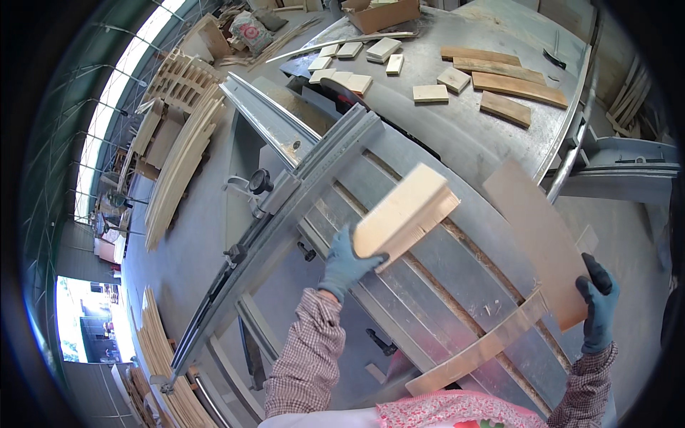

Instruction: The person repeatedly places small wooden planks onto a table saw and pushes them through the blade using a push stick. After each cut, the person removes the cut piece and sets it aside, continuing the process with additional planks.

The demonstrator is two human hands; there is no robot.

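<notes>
My left hand, in a blue-grey work glove, is closed on the near end of a pale wooden block above the slotted metal saw table. The block looks like two thick pieces laid together. On the right, my right hand, gloved with dark fingertips, grips the edge of a thin flat brown panel, which slants away across the table's right edge. A curved wooden strip lies near my body, its right end meeting the panel's lower part.
Beyond, several small pale blocks and curved brown wood pieces lie on a metal worktop, with a cardboard box at its back. A metal fence with a black knob crosses at left. Long boards are stacked on the floor.
</notes>
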